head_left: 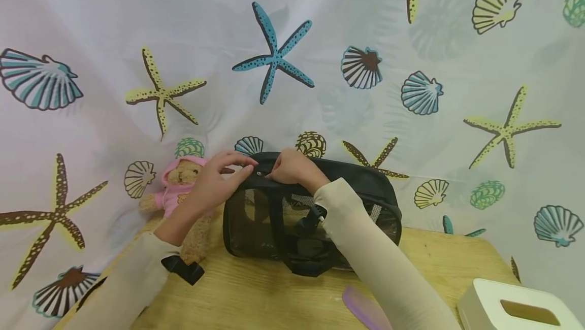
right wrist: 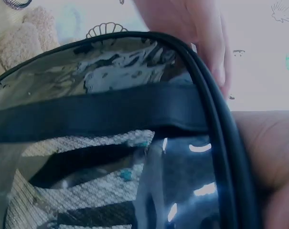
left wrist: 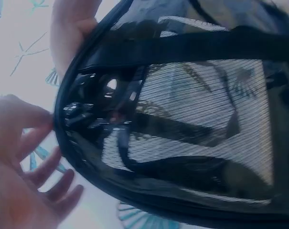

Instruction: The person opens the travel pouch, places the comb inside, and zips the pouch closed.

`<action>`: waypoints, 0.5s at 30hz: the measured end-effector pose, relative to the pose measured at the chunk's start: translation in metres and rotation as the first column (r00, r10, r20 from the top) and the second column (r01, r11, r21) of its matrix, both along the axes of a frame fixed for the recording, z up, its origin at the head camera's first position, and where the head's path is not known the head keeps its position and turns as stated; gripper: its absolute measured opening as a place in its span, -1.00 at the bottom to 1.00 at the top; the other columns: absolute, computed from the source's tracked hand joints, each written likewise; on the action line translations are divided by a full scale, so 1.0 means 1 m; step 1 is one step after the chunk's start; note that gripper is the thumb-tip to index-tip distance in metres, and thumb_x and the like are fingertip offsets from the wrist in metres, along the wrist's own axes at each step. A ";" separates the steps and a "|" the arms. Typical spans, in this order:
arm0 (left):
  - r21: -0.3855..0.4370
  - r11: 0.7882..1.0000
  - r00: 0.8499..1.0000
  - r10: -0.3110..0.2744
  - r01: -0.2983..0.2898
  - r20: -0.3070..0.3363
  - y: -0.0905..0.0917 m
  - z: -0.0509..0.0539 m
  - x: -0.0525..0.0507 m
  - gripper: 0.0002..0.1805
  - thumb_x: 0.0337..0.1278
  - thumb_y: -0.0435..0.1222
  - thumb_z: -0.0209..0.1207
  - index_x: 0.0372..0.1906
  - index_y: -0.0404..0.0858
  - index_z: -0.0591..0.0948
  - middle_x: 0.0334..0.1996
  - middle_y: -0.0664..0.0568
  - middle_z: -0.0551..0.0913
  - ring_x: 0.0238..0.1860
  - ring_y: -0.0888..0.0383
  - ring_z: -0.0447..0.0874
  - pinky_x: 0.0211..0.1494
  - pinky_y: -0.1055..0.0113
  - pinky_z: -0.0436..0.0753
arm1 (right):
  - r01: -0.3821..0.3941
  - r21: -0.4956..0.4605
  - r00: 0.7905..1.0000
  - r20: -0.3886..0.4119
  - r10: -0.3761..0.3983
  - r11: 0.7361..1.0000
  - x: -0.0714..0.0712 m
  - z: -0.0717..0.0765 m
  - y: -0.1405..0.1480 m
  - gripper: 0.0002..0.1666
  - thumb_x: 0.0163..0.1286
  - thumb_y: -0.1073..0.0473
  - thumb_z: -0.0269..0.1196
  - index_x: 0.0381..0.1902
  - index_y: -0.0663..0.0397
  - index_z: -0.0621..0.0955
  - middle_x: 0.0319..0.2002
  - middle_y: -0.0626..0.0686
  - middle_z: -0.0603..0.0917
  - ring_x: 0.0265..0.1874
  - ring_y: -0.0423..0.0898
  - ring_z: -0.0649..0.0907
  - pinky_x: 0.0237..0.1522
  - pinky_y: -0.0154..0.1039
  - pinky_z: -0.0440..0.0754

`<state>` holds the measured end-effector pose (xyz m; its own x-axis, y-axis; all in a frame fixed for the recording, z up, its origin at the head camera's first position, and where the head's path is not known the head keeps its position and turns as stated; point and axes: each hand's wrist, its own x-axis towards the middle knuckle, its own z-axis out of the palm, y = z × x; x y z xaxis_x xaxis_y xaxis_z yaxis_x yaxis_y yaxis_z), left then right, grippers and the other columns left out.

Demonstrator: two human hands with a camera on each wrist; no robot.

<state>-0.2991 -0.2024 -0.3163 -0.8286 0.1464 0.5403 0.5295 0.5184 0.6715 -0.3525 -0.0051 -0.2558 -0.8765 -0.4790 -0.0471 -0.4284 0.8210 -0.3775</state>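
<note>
A black bag with clear and mesh panels (head_left: 256, 223) stands on the table, its strap hanging down the front. At its top left corner my left hand (head_left: 217, 182) pinches the edge with thumb and forefinger; the left wrist view shows the other fingers of that hand (left wrist: 25, 162) spread loosely beside the bag (left wrist: 206, 47). Close by on the top, my right hand (head_left: 294, 170) has curled fingers pinching the bag beside a small metal zipper piece (head_left: 260, 173). The right wrist view shows part of that hand (right wrist: 273, 152) behind the bag's rim (right wrist: 220, 129); its fingertips are hidden there.
A teddy bear in a pink hoodie (head_left: 173, 195) leans left of the bag. On the wooden table (head_left: 219, 294), a purple object (head_left: 363, 307) lies near the right forearm, and a white box with a slot (head_left: 484, 302) stands front right. A patterned curtain (head_left: 205, 25) hangs behind.
</note>
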 end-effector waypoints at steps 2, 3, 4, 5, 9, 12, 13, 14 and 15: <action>-0.095 0.995 0.999 -0.034 0.035 0.020 0.005 0.012 -0.007 -0.77 0.46 -0.19 0.21 0.05 -0.12 0.77 0.07 -0.04 0.67 0.21 -0.05 0.57 0.29 -0.16 0.53 | -0.026 0.014 1.000 0.004 0.026 1.000 0.000 0.001 0.006 -0.72 0.51 0.06 0.26 -0.18 0.09 0.83 -0.30 -0.01 0.78 -0.33 -0.10 0.69 -0.17 -0.21 0.68; -0.143 0.988 0.998 -0.056 0.060 0.033 0.008 0.018 -0.011 -0.77 0.45 -0.21 0.23 0.05 -0.11 0.77 0.07 -0.03 0.69 0.21 -0.06 0.58 0.30 -0.17 0.53 | -0.045 0.028 0.999 0.001 0.045 0.999 0.001 0.002 0.009 -0.72 0.52 0.09 0.23 -0.06 0.07 0.82 -0.12 0.02 0.81 -0.15 -0.06 0.74 -0.01 -0.16 0.71; -0.188 0.978 0.996 -0.083 0.090 0.043 0.011 0.023 -0.014 -0.78 0.44 -0.22 0.24 0.05 -0.11 0.78 0.05 -0.03 0.71 0.19 -0.06 0.60 0.29 -0.16 0.55 | -0.066 0.040 0.998 0.004 0.066 0.997 0.001 0.003 0.013 -0.71 0.54 0.13 0.21 0.03 0.06 0.79 0.04 0.03 0.79 0.02 -0.02 0.74 0.12 -0.10 0.70; -0.230 0.966 0.993 -0.110 0.118 0.050 0.015 0.028 -0.017 -0.78 0.42 -0.24 0.25 0.04 -0.12 0.79 0.04 -0.02 0.74 0.17 -0.06 0.63 0.29 -0.15 0.57 | -0.086 0.053 0.996 0.011 0.086 0.995 0.001 0.004 0.018 -0.69 0.55 0.17 0.18 0.09 0.06 0.76 0.14 0.07 0.76 0.13 0.02 0.71 0.20 -0.06 0.67; -0.395 0.902 0.984 -0.172 0.177 0.050 0.030 0.038 -0.029 -0.80 0.38 -0.25 0.29 -0.02 -0.17 0.82 -0.04 -0.04 0.81 0.05 -0.06 0.72 0.23 -0.08 0.63 | -0.141 0.087 0.990 0.039 0.138 0.986 0.000 0.008 0.035 -0.65 0.55 0.23 0.15 0.18 0.03 0.71 0.21 0.08 0.72 0.23 0.04 0.67 0.25 -0.06 0.64; -0.468 0.867 0.985 -0.147 0.172 0.088 0.037 0.040 -0.036 -0.77 0.38 -0.19 0.29 0.00 -0.15 0.81 -0.02 -0.05 0.81 0.09 -0.10 0.69 0.38 -0.14 0.47 | -0.120 0.098 0.992 0.050 0.116 0.988 0.001 0.009 0.047 -0.64 0.52 0.22 0.18 0.20 0.04 0.69 0.21 0.08 0.71 0.22 0.04 0.67 0.23 -0.06 0.64; -0.480 0.861 0.985 -0.133 0.171 0.111 0.038 0.040 -0.037 -0.75 0.38 -0.17 0.29 0.03 -0.14 0.81 0.02 -0.05 0.80 0.13 -0.11 0.66 0.41 -0.16 0.44 | -0.105 0.102 0.994 0.049 0.101 0.989 0.002 0.009 0.050 -0.63 0.51 0.21 0.21 0.21 0.05 0.68 0.22 0.09 0.70 0.22 0.05 0.67 0.24 -0.05 0.64; -0.488 0.856 0.983 -0.123 0.173 0.133 0.039 0.040 -0.038 -0.72 0.37 -0.15 0.29 0.06 -0.14 0.79 0.06 -0.06 0.79 0.17 -0.13 0.64 0.43 -0.19 0.40 | -0.085 0.108 0.996 0.044 0.081 0.991 0.002 0.008 0.053 -0.63 0.51 0.20 0.22 0.22 0.05 0.67 0.23 0.10 0.69 0.21 0.05 0.66 0.24 -0.04 0.64; -0.489 0.854 0.981 -0.112 0.176 0.159 0.040 0.041 -0.039 -0.70 0.37 -0.13 0.29 0.08 -0.13 0.78 0.10 -0.07 0.77 0.22 -0.15 0.61 0.46 -0.21 0.36 | -0.064 0.122 0.998 0.035 0.060 0.990 0.003 0.008 0.057 -0.62 0.50 0.18 0.24 0.23 0.05 0.66 0.23 0.10 0.68 0.21 0.05 0.66 0.24 -0.03 0.64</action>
<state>-0.3382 -0.1627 -0.2755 -0.8308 0.4919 0.2602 0.5564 0.7248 0.4063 -0.3497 0.0515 -0.2480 -0.8426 -0.5213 -0.1356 -0.4695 0.8342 -0.2893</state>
